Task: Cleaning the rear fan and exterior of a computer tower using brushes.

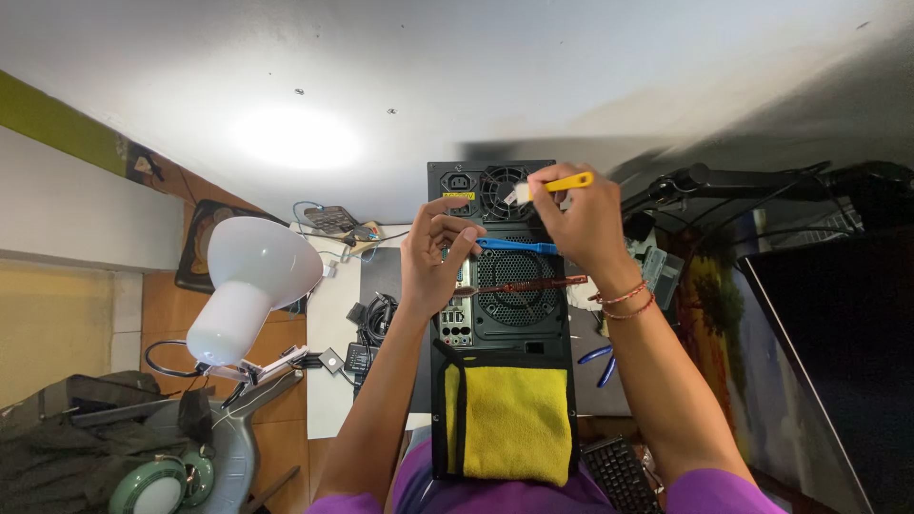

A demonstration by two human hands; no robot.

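Bristled yellow-handled brush (552, 185) against perforated black case (502, 286)

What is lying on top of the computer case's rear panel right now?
On the computer case lie a yellow cloth, a blue tool and a reddish brush. The cloth hides the panel's lower part.

Cluttered workroom, brightly lit

A white lamp (249, 281) stands left above a wooden floor (276, 347); a pale wall (571, 67) carries a bright light patch (297, 138); a dark monitor (838, 352) sits right.
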